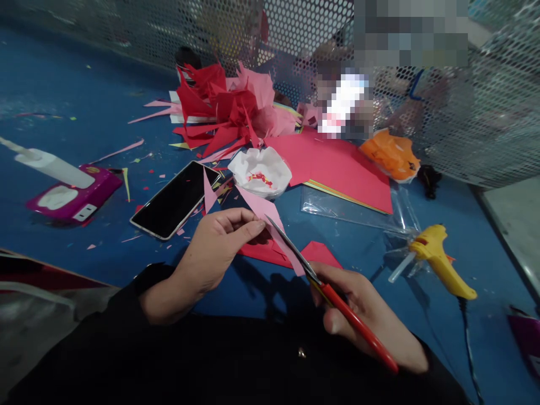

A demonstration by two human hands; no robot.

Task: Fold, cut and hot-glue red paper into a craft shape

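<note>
Between thumb and fingers, my left hand [219,244] pinches a strip of pink paper [270,209]. The strip runs down to the right, towards my right hand [363,306]. That hand is closed around the red handles of a pair of scissors [337,301]. The blades lie along the pink strip, their tips close to my left fingertips; I cannot tell how far apart the blades are. Below the strip, a red paper piece [318,256] lies on the table. Just beyond my left hand stands a white crinkled paper cup [257,163] with tiny red and yellow scraps inside.
A phone [172,202] and a purple power strip [76,194] lie left. Behind are red and pink paper scraps [236,104] and stacked coloured sheets [337,169]. To the right are an orange crumpled bundle [390,154] and a yellow glue gun [442,261]. Perforated metal mesh [304,28] borders the back.
</note>
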